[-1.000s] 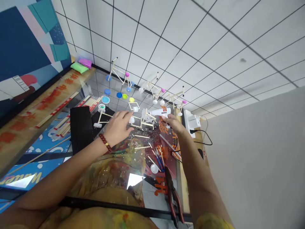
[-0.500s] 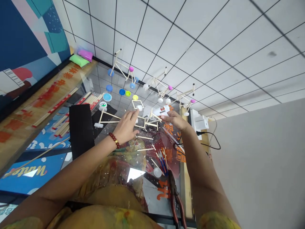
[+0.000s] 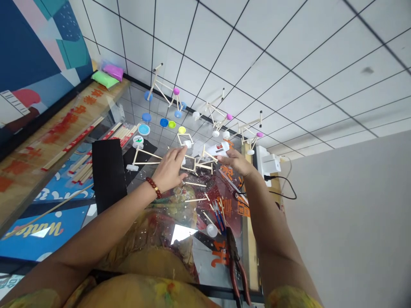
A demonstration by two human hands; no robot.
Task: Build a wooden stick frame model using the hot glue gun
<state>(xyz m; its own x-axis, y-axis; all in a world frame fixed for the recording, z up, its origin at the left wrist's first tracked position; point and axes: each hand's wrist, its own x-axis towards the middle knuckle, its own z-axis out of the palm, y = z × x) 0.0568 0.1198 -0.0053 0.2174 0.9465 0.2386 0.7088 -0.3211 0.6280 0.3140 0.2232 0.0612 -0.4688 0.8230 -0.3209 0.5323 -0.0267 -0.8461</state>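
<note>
My right hand (image 3: 236,161) is closed around a white glue gun (image 3: 218,149), whose nozzle end points left over the glass table. My left hand (image 3: 170,169) lies low over the table with its thumb apart from the fingers. Its fingertips are beside a small white round piece (image 3: 187,144); whether they touch or pinch it cannot be made out. Between the hands stands a frame of thin wooden sticks (image 3: 204,161). Left of my left hand is another stick frame (image 3: 147,157) with white caps at its end. A small stick square (image 3: 185,138) lies just beyond the fingers.
Stick models with pink balls (image 3: 176,91) stand at the back, near coloured caps (image 3: 164,122). A black card (image 3: 109,175) and packed sticks (image 3: 123,134) are on the left. Pliers (image 3: 236,261), blue-handled cutters (image 3: 218,218) and a clear cap (image 3: 212,230) lie nearer; a power strip (image 3: 268,164) is right.
The view has shifted very slightly. Both hands and the glue gun remain in nearly the same positions.
</note>
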